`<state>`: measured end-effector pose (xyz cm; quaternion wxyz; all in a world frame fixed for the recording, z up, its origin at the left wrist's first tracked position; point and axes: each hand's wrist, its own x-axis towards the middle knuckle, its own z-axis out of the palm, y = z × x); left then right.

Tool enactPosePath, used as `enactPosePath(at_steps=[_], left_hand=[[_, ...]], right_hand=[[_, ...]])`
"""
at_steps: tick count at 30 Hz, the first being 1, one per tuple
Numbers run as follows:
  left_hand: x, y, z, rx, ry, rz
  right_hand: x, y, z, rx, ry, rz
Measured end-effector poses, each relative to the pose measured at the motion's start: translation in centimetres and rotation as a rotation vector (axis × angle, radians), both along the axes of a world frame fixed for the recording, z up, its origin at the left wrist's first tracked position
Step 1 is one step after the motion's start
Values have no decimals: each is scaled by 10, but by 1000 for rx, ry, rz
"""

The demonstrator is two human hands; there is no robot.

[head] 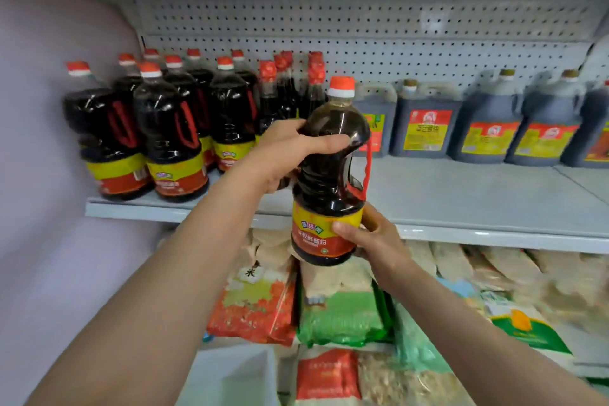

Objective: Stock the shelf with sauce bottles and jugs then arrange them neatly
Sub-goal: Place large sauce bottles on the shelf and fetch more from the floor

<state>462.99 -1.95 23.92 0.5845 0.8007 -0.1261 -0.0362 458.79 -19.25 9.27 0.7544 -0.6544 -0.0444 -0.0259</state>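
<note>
The left grip point(290, 155) covers the shoulder of the held sauce bottle point(329, 181), and its thumb goes out of sight behind the neck. The right grip point(372, 234) hides the bottle's lower right side; only its thumb shows on the label, whose small print is too fine to read. Left of the left grip, the back rows of shelved bottles point(171, 128) are screened by the front ones. Behind the held bottle one jug point(375, 119) is half hidden. Far right of the right grip, the last jug point(596, 132) is cut by the picture's edge. Below both grips, the bagged goods point(342, 313) are blurred.
</note>
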Motion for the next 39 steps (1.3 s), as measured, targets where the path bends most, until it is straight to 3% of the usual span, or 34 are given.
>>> enactPosePath(at_steps=[10, 20, 27, 39], left_hand=[[63, 113, 2, -121, -81, 148], [113, 149, -18, -173, -45, 262], [123, 156, -8, -17, 37, 205], [134, 152, 7, 200, -115, 338]], right_hand=[[107, 106, 5, -29, -83, 103], [160, 148, -2, -74, -39, 75], [165, 155, -4, -275, -48, -57], [172, 173, -7, -377, 14, -255]])
